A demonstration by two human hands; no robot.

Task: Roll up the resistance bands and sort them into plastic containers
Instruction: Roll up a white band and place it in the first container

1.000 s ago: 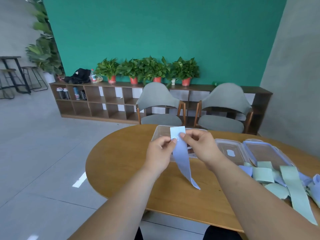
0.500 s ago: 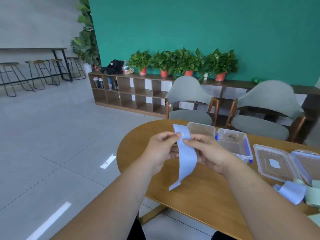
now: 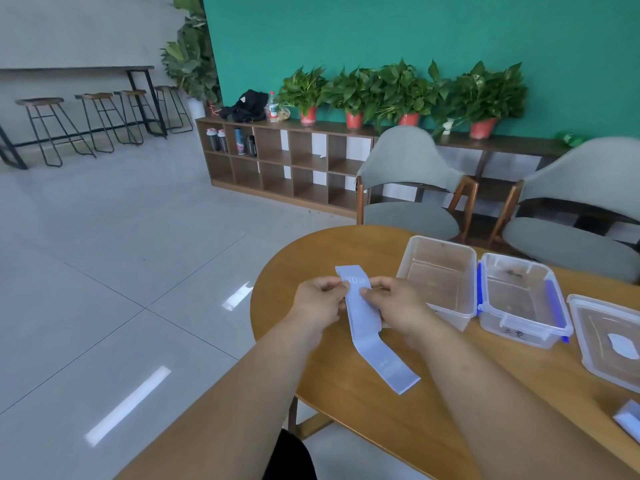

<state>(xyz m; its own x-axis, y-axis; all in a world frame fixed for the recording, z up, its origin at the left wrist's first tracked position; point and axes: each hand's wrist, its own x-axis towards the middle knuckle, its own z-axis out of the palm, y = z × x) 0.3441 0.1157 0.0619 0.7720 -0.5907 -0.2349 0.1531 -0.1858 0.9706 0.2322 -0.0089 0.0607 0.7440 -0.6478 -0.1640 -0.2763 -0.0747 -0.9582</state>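
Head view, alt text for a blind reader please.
The left hand and right hand pinch a blue resistance band near its top over a wooden table; an open clear container and a blue-clipped container stand to the right.

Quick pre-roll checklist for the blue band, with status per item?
1. Grip: left hand and right hand both pinch the blue band near its top end: ok.
2. Band untwisted, tail lying on the table: ok.
3. Roll started: not ok, band unrolled.
4. Clear container and blue-clipped container open: ok.
5. Which container takes this band: cannot tell, label too small.
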